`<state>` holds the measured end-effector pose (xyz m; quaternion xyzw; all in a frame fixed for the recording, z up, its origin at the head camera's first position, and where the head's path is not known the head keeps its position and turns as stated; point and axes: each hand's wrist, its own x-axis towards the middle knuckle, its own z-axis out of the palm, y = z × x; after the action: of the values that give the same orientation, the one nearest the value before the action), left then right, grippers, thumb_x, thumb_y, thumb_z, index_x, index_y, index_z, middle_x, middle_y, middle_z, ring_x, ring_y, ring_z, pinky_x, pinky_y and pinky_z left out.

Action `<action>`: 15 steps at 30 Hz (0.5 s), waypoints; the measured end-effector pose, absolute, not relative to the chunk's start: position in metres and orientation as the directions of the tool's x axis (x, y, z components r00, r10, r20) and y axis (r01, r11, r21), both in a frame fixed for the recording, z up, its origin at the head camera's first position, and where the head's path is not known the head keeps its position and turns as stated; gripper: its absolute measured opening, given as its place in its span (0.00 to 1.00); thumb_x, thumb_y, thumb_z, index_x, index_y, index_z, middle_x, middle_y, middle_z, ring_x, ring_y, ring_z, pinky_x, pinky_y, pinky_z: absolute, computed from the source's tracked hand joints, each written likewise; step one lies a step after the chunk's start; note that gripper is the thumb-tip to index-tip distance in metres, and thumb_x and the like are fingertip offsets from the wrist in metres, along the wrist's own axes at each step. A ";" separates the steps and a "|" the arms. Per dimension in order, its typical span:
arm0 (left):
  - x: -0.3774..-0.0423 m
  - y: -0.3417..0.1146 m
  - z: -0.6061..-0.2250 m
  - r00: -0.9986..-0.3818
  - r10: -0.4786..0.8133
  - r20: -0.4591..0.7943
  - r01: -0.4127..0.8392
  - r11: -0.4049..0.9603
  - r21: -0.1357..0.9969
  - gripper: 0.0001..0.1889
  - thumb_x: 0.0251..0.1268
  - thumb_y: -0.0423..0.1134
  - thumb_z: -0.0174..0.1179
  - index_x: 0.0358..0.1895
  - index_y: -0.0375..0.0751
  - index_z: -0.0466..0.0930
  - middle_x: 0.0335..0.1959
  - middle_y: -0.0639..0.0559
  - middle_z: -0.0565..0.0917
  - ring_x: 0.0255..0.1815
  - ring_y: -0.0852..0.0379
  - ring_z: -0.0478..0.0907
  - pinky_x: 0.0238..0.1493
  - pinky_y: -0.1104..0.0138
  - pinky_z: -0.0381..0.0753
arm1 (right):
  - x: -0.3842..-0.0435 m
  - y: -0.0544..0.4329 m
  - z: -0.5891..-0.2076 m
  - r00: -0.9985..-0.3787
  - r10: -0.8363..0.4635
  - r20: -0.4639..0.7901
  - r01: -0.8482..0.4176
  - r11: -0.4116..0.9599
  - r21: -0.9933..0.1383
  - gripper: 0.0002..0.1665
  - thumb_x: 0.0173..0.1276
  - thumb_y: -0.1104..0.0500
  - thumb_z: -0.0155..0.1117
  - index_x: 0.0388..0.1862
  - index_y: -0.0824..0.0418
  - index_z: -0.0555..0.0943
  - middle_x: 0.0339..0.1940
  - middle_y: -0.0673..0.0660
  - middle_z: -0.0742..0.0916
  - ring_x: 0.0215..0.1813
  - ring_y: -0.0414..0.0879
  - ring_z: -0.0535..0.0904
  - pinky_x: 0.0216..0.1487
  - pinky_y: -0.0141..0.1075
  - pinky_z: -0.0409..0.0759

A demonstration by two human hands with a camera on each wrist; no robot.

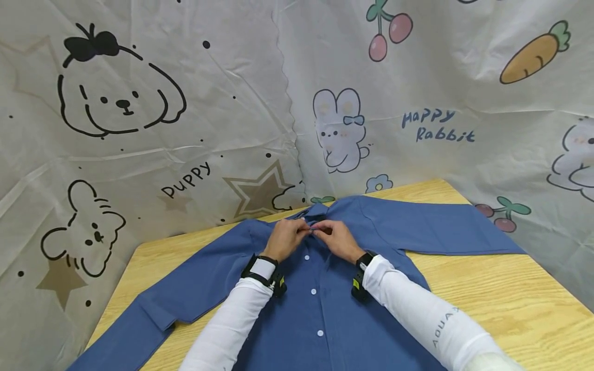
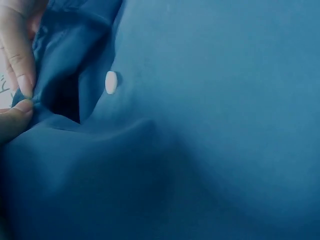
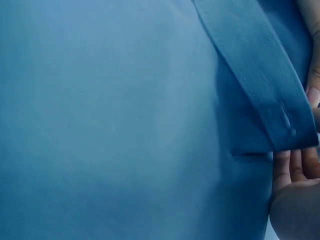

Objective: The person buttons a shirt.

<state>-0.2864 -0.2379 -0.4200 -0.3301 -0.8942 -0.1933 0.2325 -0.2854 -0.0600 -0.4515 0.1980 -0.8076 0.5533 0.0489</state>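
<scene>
A blue long-sleeved shirt (image 1: 260,330) lies spread front up, its collar (image 1: 317,210) toward the back. Just below the collar, my left hand (image 1: 285,239) and right hand (image 1: 340,240) meet, each pinching the shirt's front edge between thumb and fingertips. White buttons run down the front below them; the nearest is a button (image 1: 307,257). In the left wrist view, a white button (image 2: 111,82) stands beside a dark gap in the cloth. A buttonhole (image 3: 286,119) shows on the placket (image 3: 250,60) in the right wrist view. What lies between the fingertips is too hidden to tell.
The shirt rests on a wood-grain table (image 1: 482,288). One sleeve (image 1: 445,226) stretches right, and the other sleeve (image 1: 153,309) runs down to the front left. A printed curtain (image 1: 223,113) hangs behind the table's back edge.
</scene>
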 end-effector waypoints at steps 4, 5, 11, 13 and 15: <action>-0.286 -0.239 -0.421 -0.683 0.476 0.554 0.669 0.713 0.211 0.02 0.55 0.34 0.69 0.30 0.41 0.86 0.26 0.53 0.85 0.24 0.59 0.79 0.28 0.65 0.75 | -0.288 -0.062 -0.451 -0.915 -0.291 0.279 -0.368 0.320 -0.873 0.13 0.67 0.61 0.65 0.48 0.64 0.84 0.43 0.56 0.86 0.42 0.45 0.82 0.41 0.37 0.78; -0.287 -0.239 -0.421 -0.687 0.467 0.557 0.665 0.713 0.223 0.02 0.55 0.34 0.70 0.29 0.42 0.86 0.26 0.53 0.85 0.24 0.60 0.78 0.27 0.66 0.75 | -0.288 -0.063 -0.451 -0.913 -0.297 0.281 -0.373 0.323 -0.870 0.13 0.66 0.60 0.65 0.48 0.64 0.84 0.43 0.56 0.86 0.42 0.45 0.82 0.41 0.37 0.78; -0.289 -0.239 -0.419 -0.737 0.412 0.535 0.639 0.681 0.356 0.02 0.53 0.33 0.70 0.30 0.42 0.87 0.26 0.54 0.86 0.26 0.62 0.79 0.28 0.68 0.75 | -0.291 -0.061 -0.448 -0.913 -0.274 0.303 -0.386 0.335 -0.860 0.11 0.64 0.61 0.67 0.45 0.63 0.86 0.42 0.55 0.87 0.41 0.45 0.82 0.42 0.38 0.78; -0.289 -0.239 -0.418 -0.755 0.400 0.520 0.627 0.673 0.393 0.02 0.53 0.34 0.70 0.30 0.42 0.87 0.27 0.55 0.86 0.27 0.62 0.79 0.28 0.68 0.75 | -0.290 -0.061 -0.446 -0.916 -0.251 0.313 -0.387 0.344 -0.855 0.09 0.63 0.62 0.68 0.42 0.62 0.86 0.41 0.54 0.87 0.41 0.45 0.81 0.41 0.38 0.78; -0.288 -0.240 -0.417 -0.762 0.391 0.517 0.621 0.669 0.409 0.02 0.53 0.34 0.70 0.30 0.41 0.88 0.27 0.55 0.86 0.27 0.61 0.80 0.28 0.69 0.75 | -0.289 -0.061 -0.445 -0.916 -0.234 0.327 -0.393 0.355 -0.848 0.08 0.62 0.63 0.68 0.40 0.62 0.87 0.40 0.53 0.87 0.40 0.44 0.81 0.41 0.37 0.77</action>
<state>-0.2883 -0.2398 -0.4170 -0.2836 -0.8919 -0.2920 0.1971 -0.2894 -0.0612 -0.4453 0.1914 -0.8198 0.5346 0.0744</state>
